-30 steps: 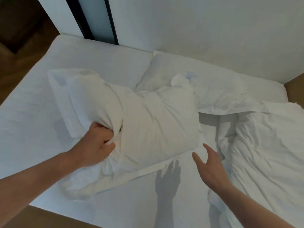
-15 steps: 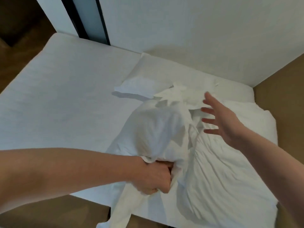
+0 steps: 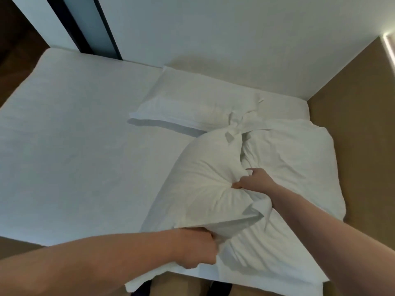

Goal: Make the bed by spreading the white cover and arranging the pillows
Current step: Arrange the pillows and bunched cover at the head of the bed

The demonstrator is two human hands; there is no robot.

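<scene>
Pillow atop rumpled cover

Open sheet across the left half of the bed, blocked toward the right edge by the bunched white cover, at the far edge by a flat pillow against the wall, centre filled by the held pillow.

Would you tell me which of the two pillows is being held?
The near pillow, gripped by the left hand and right hand; the far pillow lies flat by the wall.
</scene>
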